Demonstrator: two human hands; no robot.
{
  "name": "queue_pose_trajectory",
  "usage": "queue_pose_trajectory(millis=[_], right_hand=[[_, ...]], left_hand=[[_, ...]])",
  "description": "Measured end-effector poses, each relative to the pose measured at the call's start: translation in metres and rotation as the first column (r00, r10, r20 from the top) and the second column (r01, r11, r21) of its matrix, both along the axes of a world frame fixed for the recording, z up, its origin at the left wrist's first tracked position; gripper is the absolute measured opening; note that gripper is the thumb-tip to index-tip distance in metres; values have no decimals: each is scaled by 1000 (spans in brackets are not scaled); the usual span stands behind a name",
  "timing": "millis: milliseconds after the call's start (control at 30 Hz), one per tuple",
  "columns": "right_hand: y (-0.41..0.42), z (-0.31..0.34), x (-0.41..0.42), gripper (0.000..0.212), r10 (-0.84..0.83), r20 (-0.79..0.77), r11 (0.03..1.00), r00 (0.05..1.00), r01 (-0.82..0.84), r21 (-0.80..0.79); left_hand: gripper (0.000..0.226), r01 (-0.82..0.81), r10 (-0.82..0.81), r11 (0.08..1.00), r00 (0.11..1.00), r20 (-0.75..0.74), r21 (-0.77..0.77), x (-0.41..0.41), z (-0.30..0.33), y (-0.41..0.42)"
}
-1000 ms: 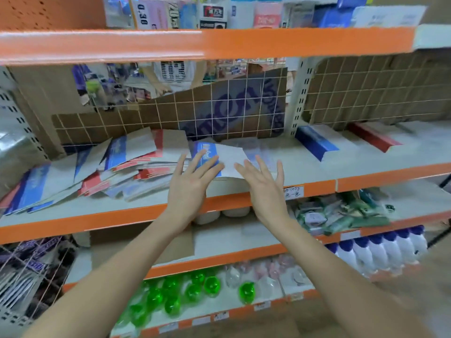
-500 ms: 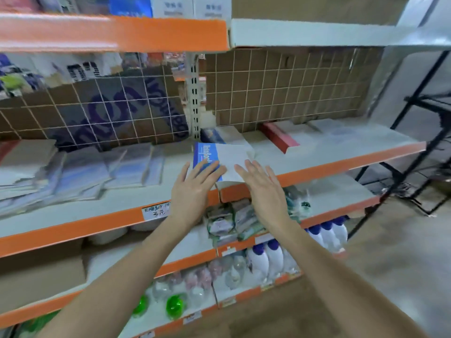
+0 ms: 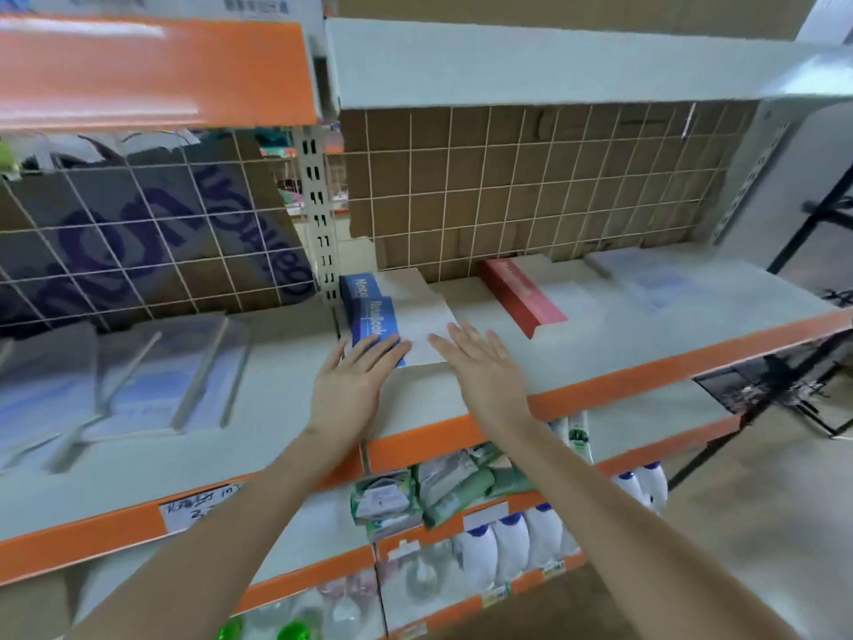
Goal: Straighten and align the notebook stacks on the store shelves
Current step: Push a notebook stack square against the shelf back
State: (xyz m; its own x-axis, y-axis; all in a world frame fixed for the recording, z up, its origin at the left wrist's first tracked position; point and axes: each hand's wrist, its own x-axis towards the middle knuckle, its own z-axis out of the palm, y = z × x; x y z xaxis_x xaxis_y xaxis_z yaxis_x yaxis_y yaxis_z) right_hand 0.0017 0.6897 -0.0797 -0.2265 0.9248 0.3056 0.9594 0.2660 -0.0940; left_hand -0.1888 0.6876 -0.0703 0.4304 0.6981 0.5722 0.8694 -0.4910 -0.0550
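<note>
Notebook stack (image 3: pixel 406 316), blue spine band on its left, white cover: lies flat on the shelf (image 3: pixel 600 358) just right of the upright post (image 3: pixel 318 233), long axis running front to back, its near end skewed a little against the stack behind it. Left hand (image 3: pixel 351 385): at the stack's near left corner, fingers straight and spread, tips resting on the blue band, gripping nothing. Right hand (image 3: pixel 480 376): just right of the near edge, fingers straight, tips at or over the white cover; contact cannot be told. Left hand is nearer. Red-spined stack (image 3: pixel 521 293): further right of the post, untouched.
</note>
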Motion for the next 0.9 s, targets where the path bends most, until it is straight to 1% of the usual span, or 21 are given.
queue_pose_trajectory(millis=[33,100,167,200,233,300,433,500,533,600,633,767,900], right_hand=[[8,-3,2,71,-1,18,999,1000,2,-32],[24,-9,5,72,-2,42,998,999,5,-61],[35,-15,7,72,0,57,997,998,5,-81],[41,-18,7,68,6,58,996,998,0,-92],[46,-21,8,61,13,48,995,999,-8,-97],[57,-24,11,50,39,-8,992,999,-39,-123],[73,-27,21,55,109,-165,967,980,-143,-210],[77,-29,25,58,125,-220,960,967,-174,-219],[79,-30,27,58,133,-251,960,959,-188,-210],[85,-30,30,59,135,-332,960,934,-206,-189],[87,-30,32,59,127,-367,962,922,-205,-181],[95,-31,36,62,103,-428,970,898,-187,-158],[102,-32,37,63,88,-436,969,895,-179,-170]], left_hand=[[59,-2,2,999,1000,0,-37,1,-5,6],[59,-2,2,986,1000,-2,-165,2,-13,18],[57,-59,35,954,996,-86,-293,-1,-21,31],[54,-88,49,940,991,-123,-331,-4,-24,35],[51,-103,61,928,990,-127,-358,-7,-27,39],[49,-113,86,918,992,-87,-381,-10,-29,44],[50,-210,217,885,976,-30,-416,-9,-30,45],[57,-221,269,871,962,50,-439,-5,-25,43],[64,-211,272,879,958,87,-427,-2,-22,41],[71,-214,284,895,950,128,-392,1,-20,37],[73,-236,312,887,940,139,-398,3,-20,35],[80,-309,405,847,902,148,-432,7,-22,30],[75,-356,438,848,888,141,-392,8,-20,32]])
